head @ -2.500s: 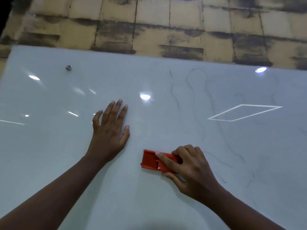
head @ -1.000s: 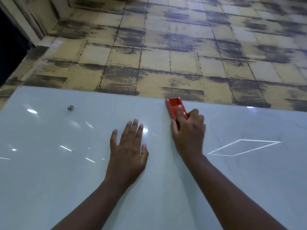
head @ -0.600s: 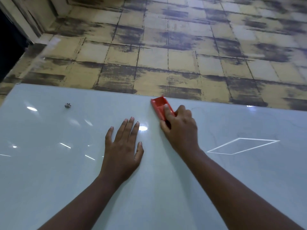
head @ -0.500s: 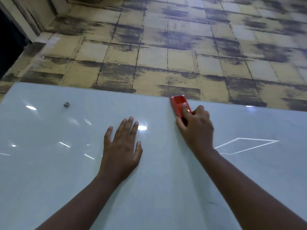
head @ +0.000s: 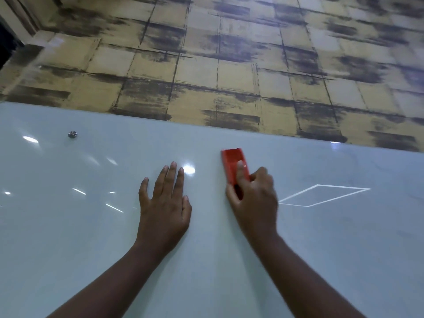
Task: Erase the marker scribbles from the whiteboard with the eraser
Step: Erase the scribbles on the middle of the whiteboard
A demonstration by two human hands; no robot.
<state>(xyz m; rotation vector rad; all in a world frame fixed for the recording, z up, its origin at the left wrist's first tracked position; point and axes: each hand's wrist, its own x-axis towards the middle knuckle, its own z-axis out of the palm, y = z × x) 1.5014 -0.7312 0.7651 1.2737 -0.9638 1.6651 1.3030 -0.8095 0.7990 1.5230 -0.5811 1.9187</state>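
No readable writing, brand or label anywhere; eraser [head: 234,162] is plain red, no visible print. Whiteboard [head: 68,226] fills lower two thirds of frame, glossy pale grey-white, lots of light reflections: bright spots at left, one near centre, a thin white diamond outline reflected at right. Only faint grey marker traces [head: 378,166] show near the right edge, hard to make out. Small round metal mount stud [head: 72,134] in upper left of board. Above the board's top edge, wall [head: 229,65] with yellow-tan square pattern and dark smudged streaks; dark opening at far upper left.

Left hand [head: 164,210] lies flat on board at centre, fingers spread, holding nothing. Right hand [head: 253,198], slightly motion-blurred, is clamped on the eraser's lower end, index finger laid along its top. Eraser sits on board, centre-right, just below the top edge, pointing up.
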